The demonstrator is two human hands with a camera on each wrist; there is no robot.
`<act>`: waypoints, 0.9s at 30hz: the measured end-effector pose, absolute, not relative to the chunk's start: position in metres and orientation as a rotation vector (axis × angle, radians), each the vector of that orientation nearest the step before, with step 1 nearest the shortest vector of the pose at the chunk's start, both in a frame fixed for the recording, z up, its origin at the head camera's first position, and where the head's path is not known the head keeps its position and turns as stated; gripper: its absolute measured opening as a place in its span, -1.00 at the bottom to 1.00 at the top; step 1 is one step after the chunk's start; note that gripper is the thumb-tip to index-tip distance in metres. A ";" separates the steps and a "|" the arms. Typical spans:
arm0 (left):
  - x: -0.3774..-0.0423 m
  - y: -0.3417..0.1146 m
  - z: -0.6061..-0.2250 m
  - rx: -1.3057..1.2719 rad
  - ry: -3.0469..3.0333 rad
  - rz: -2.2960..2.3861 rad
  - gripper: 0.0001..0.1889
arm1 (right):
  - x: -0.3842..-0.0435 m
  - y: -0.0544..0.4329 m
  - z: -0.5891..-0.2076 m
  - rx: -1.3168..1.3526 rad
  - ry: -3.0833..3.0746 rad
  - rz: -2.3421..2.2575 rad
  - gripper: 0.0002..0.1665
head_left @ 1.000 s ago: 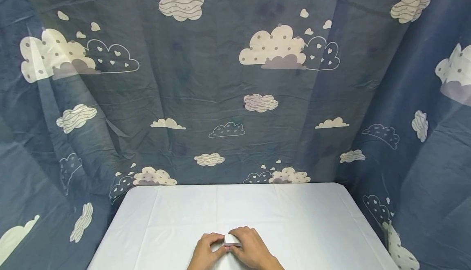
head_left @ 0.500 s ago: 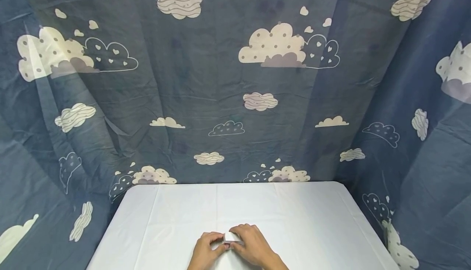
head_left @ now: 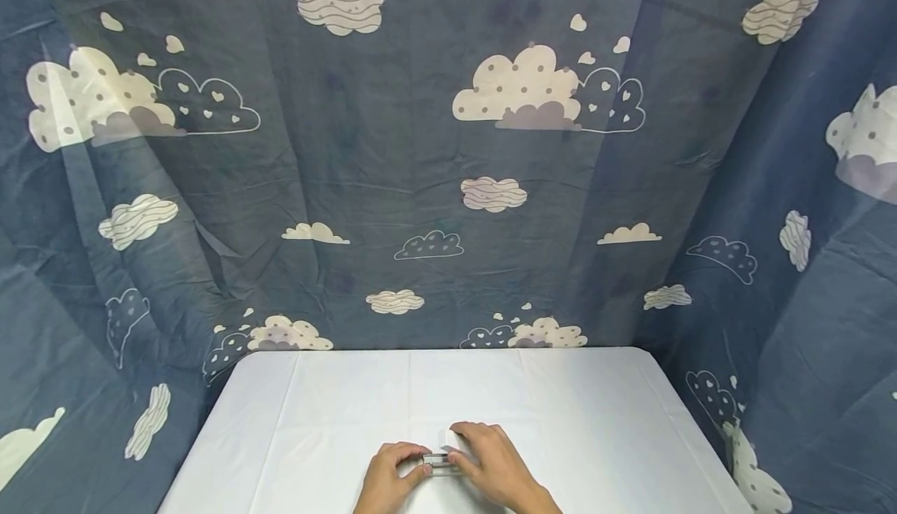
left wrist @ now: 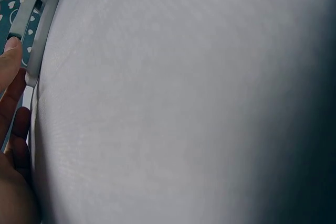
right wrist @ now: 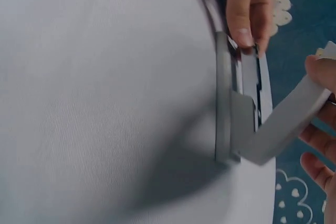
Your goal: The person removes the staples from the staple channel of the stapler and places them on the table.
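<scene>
A small light-grey stapler [head_left: 436, 460] lies on the white table in front of me, its metal magazine [right wrist: 249, 74] exposed. Its top cover [right wrist: 286, 121] is swung up at an angle from one end, as the right wrist view shows. My left hand [head_left: 388, 477] pinches the stapler's left end between thumb and fingers. With thumb and fingertips, my right hand [head_left: 496, 467] grips the raised cover near its free end. In the left wrist view the stapler shows only partly, at the upper left. Whether staples lie in the magazine I cannot tell.
A white cloth covers the table [head_left: 336, 405], creased in straight lines. Dark blue curtains [head_left: 420, 148] printed with clouds and hearts hang behind it and along both sides.
The stapler's cover has been lifted by the right hand, which has shifted slightly up and right, baring the metal magazine. The left hand keeps nearly the same place.
</scene>
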State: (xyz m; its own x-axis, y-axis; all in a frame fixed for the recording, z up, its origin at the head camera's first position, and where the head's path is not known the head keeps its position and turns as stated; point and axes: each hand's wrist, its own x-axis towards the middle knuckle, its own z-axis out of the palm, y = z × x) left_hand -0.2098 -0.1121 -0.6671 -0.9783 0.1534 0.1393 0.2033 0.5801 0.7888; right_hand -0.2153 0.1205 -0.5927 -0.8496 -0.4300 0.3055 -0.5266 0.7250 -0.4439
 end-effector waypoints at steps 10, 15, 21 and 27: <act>-0.210 -0.111 -0.666 -0.278 -2.724 -1.364 -0.74 | -0.208 0.150 -0.591 0.604 -2.797 0.936 -0.52; -0.209 -0.112 -0.666 -0.283 -2.725 -1.378 -0.74 | -0.205 0.161 -0.596 0.534 -2.816 0.996 -0.41; -0.209 -0.111 -0.666 -0.278 -2.716 -1.404 -0.75 | -0.201 0.175 -0.602 0.409 -2.844 1.017 -0.44; -0.209 -0.112 -0.667 -0.286 -2.721 -1.393 -0.75 | -0.198 0.192 -0.611 0.182 -2.844 1.028 -0.45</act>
